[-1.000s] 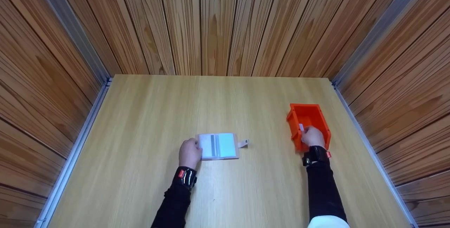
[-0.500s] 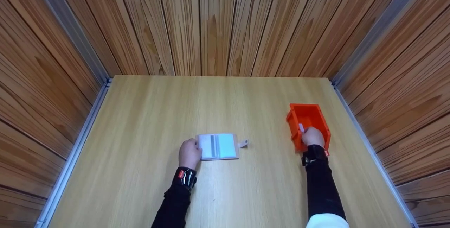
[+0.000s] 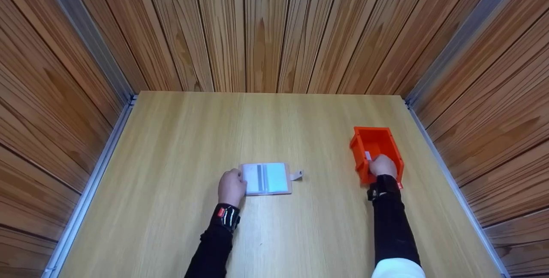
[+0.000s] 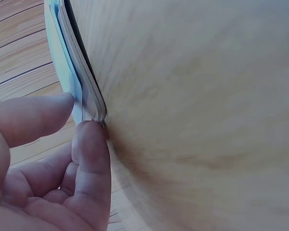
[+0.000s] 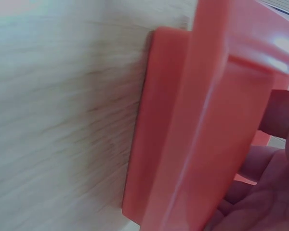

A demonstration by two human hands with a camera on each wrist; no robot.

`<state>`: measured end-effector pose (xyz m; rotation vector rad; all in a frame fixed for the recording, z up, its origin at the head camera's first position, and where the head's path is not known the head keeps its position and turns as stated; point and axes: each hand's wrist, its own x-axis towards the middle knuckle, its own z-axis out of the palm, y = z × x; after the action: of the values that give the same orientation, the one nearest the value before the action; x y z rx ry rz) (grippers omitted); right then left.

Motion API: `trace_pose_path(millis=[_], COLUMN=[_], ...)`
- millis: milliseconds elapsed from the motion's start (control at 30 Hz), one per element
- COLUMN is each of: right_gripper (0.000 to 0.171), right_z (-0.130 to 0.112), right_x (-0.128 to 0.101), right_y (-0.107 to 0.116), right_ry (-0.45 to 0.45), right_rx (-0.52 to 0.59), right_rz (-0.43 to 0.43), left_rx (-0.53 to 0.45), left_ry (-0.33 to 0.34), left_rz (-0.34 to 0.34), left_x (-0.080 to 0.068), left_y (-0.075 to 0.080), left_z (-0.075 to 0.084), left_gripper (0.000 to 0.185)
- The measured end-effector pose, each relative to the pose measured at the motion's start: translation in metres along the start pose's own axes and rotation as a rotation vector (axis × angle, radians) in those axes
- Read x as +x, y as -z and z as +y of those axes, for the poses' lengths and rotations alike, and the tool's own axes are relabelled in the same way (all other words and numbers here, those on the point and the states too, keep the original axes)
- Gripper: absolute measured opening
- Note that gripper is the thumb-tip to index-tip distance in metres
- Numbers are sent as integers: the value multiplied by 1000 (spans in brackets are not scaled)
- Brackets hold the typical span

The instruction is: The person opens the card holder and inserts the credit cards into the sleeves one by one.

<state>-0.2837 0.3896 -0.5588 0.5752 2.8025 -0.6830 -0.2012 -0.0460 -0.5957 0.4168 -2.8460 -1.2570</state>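
Note:
A pale card holder (image 3: pixel 268 178) lies open on the wooden table (image 3: pixel 180 132), its small tab (image 3: pixel 297 175) sticking out to the right. My left hand (image 3: pixel 231 186) pinches its left edge; in the left wrist view the thumb (image 4: pixel 92 159) and a finger (image 4: pixel 36 115) close on the holder's stacked sleeves (image 4: pixel 79 89). To the right stands an orange bin (image 3: pixel 377 138). My right hand (image 3: pixel 381 166) reaches over its near wall (image 5: pixel 197 134), fingers curled inside, pinching a small white card (image 3: pixel 367 155) that stands up at the fingertips.
Wood-panelled walls close the table in at the back and both sides, with metal rails (image 3: pixel 92 179) along the left and right edges. Both arms wear black sleeves and wrist-mounted cameras (image 3: pixel 227 216).
The right hand has crept slightly farther into the orange bin and its forearm has shifted a little left. The left hand and card holder have not moved.

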Motion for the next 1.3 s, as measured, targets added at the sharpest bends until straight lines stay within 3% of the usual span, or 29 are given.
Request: trace_pose_path(millis=[233, 533, 700, 900, 1133, 1300], right_gripper=[28, 31, 34, 32, 32, 32], right_z=[6, 5, 4, 2, 6, 6], right_x=[0, 0, -3, -4, -1, -1], right_y=[1, 0, 4, 4, 1, 0], right_ry=[108, 44, 81, 50, 88, 66], right_rx=[-15, -3, -26, 2, 8, 32], right_rz=[59, 20, 39, 15, 33, 11], left_rx=[2, 2, 24, 28, 13, 9], left_ry=[19, 21, -28, -59, -26, -20], left_rz=[-8, -10, 22, 46, 23, 14], left_x=[1, -1, 0, 0, 0, 0], left_y=[-1, -1, -1, -1, -1, -1], left_z=[1, 1, 0, 0, 0, 0], left_gripper=[16, 19, 1, 5, 7, 10])
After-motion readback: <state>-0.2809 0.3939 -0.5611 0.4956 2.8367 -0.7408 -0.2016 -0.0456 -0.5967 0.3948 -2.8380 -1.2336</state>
